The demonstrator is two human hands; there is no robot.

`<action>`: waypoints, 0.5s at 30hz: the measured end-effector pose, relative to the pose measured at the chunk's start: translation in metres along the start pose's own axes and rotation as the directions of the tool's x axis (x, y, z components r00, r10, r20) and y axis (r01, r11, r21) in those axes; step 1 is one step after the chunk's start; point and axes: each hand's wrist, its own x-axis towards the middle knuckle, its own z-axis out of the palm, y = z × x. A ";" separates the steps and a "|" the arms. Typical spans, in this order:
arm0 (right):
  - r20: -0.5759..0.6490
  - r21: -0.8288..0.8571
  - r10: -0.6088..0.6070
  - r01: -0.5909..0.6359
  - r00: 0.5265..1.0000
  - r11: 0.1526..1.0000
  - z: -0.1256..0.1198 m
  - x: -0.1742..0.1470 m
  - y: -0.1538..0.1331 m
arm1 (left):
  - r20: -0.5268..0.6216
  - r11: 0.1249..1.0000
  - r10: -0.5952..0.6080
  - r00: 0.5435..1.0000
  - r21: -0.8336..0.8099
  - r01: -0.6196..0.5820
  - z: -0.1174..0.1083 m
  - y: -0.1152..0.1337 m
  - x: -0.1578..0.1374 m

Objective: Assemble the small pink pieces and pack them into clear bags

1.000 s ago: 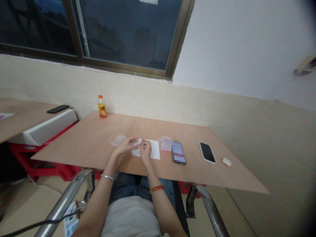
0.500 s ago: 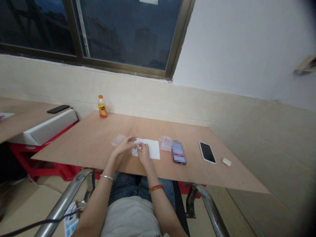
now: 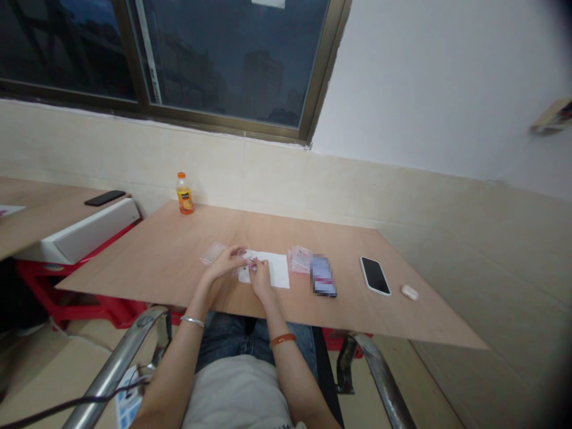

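My left hand (image 3: 224,263) and my right hand (image 3: 260,276) meet over the near edge of a white sheet (image 3: 273,269) lying flat on the wooden table (image 3: 187,250). Both pinch a small pink-and-white item (image 3: 248,260) between their fingertips; it is too small to make out. A clear plastic bag (image 3: 213,252) lies just left of my left hand. To the right of the sheet sit a fanned pile of small pink packets (image 3: 300,259) and a blurred blue stack (image 3: 322,276).
A phone with a white case (image 3: 375,276) and a white earbud case (image 3: 409,292) lie at the right. An orange juice bottle (image 3: 185,193) stands at the table's far left corner. Chrome chair arms (image 3: 117,360) flank my lap. A second desk with a black phone (image 3: 105,197) is at left.
My right hand has slid down and toward me a little, and the small item between my fingers now sits lower, close to the sheet. Nothing else has moved.
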 end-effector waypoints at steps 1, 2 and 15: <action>-0.004 0.002 -0.001 0.001 1.000 1.000 0.000 0.000 0.000 | -0.004 1.000 0.000 1.000 0.003 0.000 0.000 0.000 0.000; -0.009 0.008 -0.005 0.005 1.000 1.000 0.000 0.000 0.001 | -0.007 1.000 -0.003 1.000 0.004 0.003 -0.001 0.000 0.000; -0.340 0.283 0.021 0.081 0.940 0.956 -0.034 0.008 -0.046 | 0.099 0.998 -0.055 0.994 0.028 0.052 0.002 0.013 -0.004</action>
